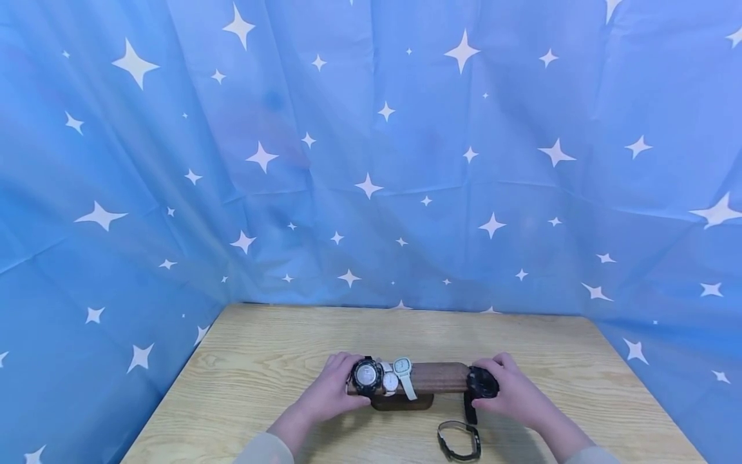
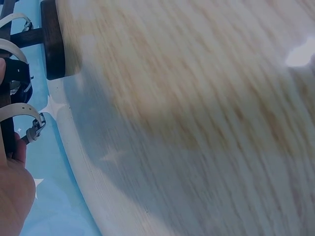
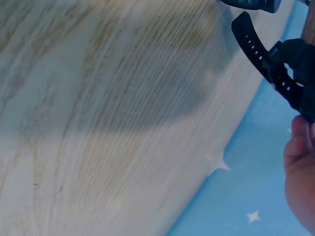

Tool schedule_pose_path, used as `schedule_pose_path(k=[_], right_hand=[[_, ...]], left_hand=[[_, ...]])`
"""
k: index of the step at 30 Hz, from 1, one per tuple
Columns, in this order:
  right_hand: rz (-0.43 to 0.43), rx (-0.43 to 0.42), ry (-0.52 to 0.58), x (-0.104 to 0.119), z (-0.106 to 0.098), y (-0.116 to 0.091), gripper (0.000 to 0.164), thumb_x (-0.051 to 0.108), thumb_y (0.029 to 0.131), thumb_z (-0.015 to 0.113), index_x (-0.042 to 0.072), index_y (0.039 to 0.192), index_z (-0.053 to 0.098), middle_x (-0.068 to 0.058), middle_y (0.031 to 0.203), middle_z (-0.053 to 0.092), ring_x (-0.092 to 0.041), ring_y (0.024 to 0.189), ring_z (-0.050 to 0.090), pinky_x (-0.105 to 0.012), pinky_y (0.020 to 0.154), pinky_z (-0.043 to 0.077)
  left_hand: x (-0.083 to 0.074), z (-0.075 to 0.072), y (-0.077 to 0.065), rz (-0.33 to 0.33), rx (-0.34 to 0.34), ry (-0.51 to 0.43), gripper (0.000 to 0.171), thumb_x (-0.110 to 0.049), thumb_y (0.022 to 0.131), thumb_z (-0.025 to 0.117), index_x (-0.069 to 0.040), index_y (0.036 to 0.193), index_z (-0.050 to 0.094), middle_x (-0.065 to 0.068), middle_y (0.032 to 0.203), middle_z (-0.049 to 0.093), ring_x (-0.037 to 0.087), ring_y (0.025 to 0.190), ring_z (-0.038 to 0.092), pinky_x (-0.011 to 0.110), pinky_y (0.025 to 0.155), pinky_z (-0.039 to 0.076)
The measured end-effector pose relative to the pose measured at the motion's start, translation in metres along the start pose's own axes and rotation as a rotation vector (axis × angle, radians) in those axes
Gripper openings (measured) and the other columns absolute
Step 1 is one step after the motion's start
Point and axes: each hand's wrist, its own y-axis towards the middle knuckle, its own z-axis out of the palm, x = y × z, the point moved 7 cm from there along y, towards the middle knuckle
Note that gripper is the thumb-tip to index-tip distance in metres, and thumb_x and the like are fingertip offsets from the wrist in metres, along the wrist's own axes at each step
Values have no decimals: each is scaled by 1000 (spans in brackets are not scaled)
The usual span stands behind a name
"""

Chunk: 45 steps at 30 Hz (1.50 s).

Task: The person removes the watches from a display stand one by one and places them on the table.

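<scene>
A dark wooden watch stand (image 1: pixel 437 377) stands on the table, its bar raised over a low base (image 1: pixel 402 403). My left hand (image 1: pixel 324 393) grips the bar's left end, beside a black round watch (image 1: pixel 366 375). Farther along sit a white-strapped watch (image 1: pixel 390 382) and a pale mint watch (image 1: pixel 402 367). In the left wrist view another pale strap (image 2: pixel 19 110) circles the bar close to that hand. At the right end, my right hand (image 1: pixel 513 393) holds a black watch (image 1: pixel 482 383) round the bar; its black strap (image 3: pixel 263 61) hangs down unfastened.
A black band-style watch (image 1: pixel 460 444) lies on the table in front of the stand, its strap forming a loop. The pale wooden table (image 1: pixel 261 348) meets a blue star-patterned curtain (image 1: pixel 371 245) at the back and sides.
</scene>
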Motion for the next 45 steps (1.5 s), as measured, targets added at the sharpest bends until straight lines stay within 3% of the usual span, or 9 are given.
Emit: schedule_pose_path(k=[17, 28, 37, 45], right_hand=[[39, -17, 97, -10, 0, -13, 61, 30, 63, 85, 11, 114, 57, -8, 94, 43, -15, 70, 42, -24, 57, 41], [12, -36, 256, -11, 3, -20, 60, 25, 68, 83, 2, 116, 55, -15, 101, 48, -10, 70, 54, -23, 54, 48], [30, 32, 386, -14, 20, -20, 62, 22, 72, 81, -3, 120, 50, -15, 101, 53, -14, 74, 58, -26, 58, 52], [46, 60, 437, -11, 41, -19, 64, 23, 73, 80, -3, 122, 49, -14, 101, 53, -14, 75, 60, -26, 60, 52]], left_hand=[[3, -4, 9, -24, 10, -6, 76, -38, 71, 78, -8, 133, 45, 4, 123, 49, 21, 113, 42, 41, 97, 43], [9, 0, 13, -33, 18, -7, 76, -39, 72, 77, -8, 133, 44, 4, 123, 48, 20, 113, 40, 40, 97, 42], [6, -1, 14, 9, -4, 8, 75, -38, 72, 78, -7, 131, 46, 5, 121, 49, 21, 110, 41, 41, 95, 44], [8, 1, 14, -13, 3, 5, 76, -39, 72, 77, -9, 133, 45, 3, 122, 49, 19, 111, 41, 40, 96, 43]])
